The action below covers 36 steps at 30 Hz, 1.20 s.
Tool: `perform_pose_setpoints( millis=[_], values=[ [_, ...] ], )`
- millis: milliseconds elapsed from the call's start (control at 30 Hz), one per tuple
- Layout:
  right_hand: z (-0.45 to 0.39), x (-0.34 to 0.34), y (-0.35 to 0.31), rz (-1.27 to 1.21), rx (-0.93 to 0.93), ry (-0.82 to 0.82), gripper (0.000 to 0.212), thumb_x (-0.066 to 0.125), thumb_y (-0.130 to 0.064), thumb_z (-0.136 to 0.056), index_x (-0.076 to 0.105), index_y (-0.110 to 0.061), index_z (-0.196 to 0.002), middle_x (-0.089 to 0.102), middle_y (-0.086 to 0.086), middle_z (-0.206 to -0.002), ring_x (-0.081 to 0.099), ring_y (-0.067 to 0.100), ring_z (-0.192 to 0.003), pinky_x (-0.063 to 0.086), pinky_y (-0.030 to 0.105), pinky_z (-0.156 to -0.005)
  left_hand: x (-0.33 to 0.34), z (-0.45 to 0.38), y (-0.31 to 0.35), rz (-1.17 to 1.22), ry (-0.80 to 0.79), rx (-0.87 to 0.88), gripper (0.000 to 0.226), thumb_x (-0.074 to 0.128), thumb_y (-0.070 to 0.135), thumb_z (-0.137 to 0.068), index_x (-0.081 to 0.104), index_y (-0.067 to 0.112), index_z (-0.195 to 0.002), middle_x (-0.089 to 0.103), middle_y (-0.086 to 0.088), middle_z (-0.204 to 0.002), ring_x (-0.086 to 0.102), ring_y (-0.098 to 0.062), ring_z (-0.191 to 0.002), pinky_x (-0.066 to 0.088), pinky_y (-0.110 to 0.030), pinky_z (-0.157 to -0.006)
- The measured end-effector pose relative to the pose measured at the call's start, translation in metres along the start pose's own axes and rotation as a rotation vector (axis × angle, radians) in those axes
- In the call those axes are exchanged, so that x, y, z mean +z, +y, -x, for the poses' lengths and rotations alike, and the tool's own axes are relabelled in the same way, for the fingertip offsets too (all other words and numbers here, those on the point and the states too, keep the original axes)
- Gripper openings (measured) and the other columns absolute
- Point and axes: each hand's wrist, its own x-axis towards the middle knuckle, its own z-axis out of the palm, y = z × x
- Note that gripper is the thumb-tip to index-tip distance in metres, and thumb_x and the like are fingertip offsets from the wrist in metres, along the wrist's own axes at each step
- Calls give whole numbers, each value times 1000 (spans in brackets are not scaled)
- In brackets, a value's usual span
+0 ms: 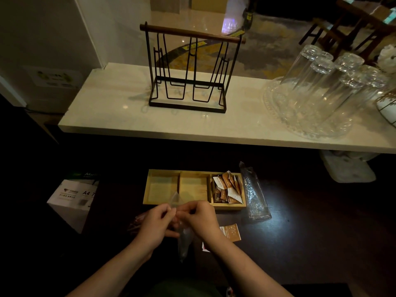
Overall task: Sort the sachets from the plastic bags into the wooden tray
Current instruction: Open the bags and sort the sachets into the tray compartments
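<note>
- In the lower middle of the frame the left hand and the right hand meet just in front of the wooden tray
- Both hands pinch the top of a clear plastic bag between thumb and fingers; the bag hangs down between the wrists, and its upper corner stands up over the near edge of the tray
- What is inside this bag I cannot tell, the light is too dim
- The tray lies on the dark table and has three compartments side by side; the left one and the middle one hold no sachets
- The right compartment is filled with orange and white sachets, standing and leaning on each other
- One more orange sachet lies flat on the table, to the right of the right wrist
- An empty crumpled plastic bag lies just beside the right side of the tray
- In the upper half of the frame, a light shelf carries a black wire rack with a wooden bar and, at the right, glasses turned upside down
- A white paper box stands at the left of the table
</note>
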Motion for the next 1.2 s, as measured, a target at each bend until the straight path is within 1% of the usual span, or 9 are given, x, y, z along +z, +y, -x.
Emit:
perform_pose_setpoints(
  millis=[200, 300, 500, 600, 733, 800, 933, 1100, 1200],
  values=[
    [9, -7, -8, 171, -115, -42, 12, 64, -21, -87, 74, -14, -87, 58, -19, -67, 57, -12, -67, 41, 2, -63, 2, 0, 5, -100, -17, 6, 24, 46, 5, -94, 48, 4, -70, 52, -8, -65, 59, -6, -51, 53, -22, -45],
    [9, -11, -12, 312, -176, -99, 11, 64, -21, -87, 74, -17, -87, 66, -11, -82, 58, 1, -80, 48, 15, -75, -1, 0, 3, -194, -19, 32, 26, 49, 3, -92, 48, 7, -66, 52, -13, -67, 57, -14, -58, 54, -26, -46],
    [9, -18, -13, 328, -137, -92, 13, 63, -18, -86, 66, -23, -75, 51, -18, -65, 51, -4, -63, 41, 4, -57, -1, 3, 9, -342, -34, 108, 29, 52, 7, -90, 46, 14, -62, 54, -6, -63, 58, -12, -57, 52, -24, -46],
    [6, -18, -9, 380, -115, 12, 9, 58, -15, -88, 66, -14, -85, 50, -18, -66, 49, -5, -59, 40, 3, -54, -3, 5, 11, -300, -41, 60, 30, 50, 4, -90, 44, 13, -62, 53, -5, -63, 56, -8, -55, 52, -25, -45],
    [2, -45, -1, 486, -96, 296, 5, 56, -13, -85, 59, -14, -81, 64, 1, -71, 60, 14, -64, 53, 28, -61, -21, 11, 14, -452, 13, 6, 27, 58, 9, -85, 50, 15, -59, 62, -4, -66, 63, -17, -59, 58, -33, -53],
    [4, -52, -2, 587, -139, 279, 4, 56, -14, -84, 59, -12, -85, 66, 7, -76, 61, 23, -69, 51, 37, -62, -29, 13, 23, -613, 38, 26, 28, 62, 18, -81, 51, 17, -55, 64, -3, -64, 64, -18, -61, 55, -33, -53],
    [6, -56, -6, 650, -161, 122, 16, 59, -14, -82, 56, -14, -98, 67, 7, -85, 62, 25, -78, 51, 35, -68, -34, 10, 42, -882, 120, 119, 30, 58, 31, -75, 49, 14, -53, 60, 3, -69, 59, -14, -66, 51, -35, -63],
    [10, -79, -9, 604, -103, 5, 19, 61, -5, -79, 53, -22, -85, 60, -3, -81, 57, 12, -73, 49, 23, -66, -32, 11, 50, -642, -16, 65, 40, 61, 20, -82, 47, 16, -45, 64, 13, -89, 67, -16, -74, 59, -42, -64],
    [19, -76, -19, 630, -269, 151, 25, 57, 0, -76, 55, -20, -89, 52, -5, -90, 54, 14, -81, 48, 26, -69, -20, 15, 55, -525, -36, 45, 37, 59, 15, -85, 50, 13, -49, 64, 7, -86, 67, -22, -69, 59, -35, -53]
  ],
)
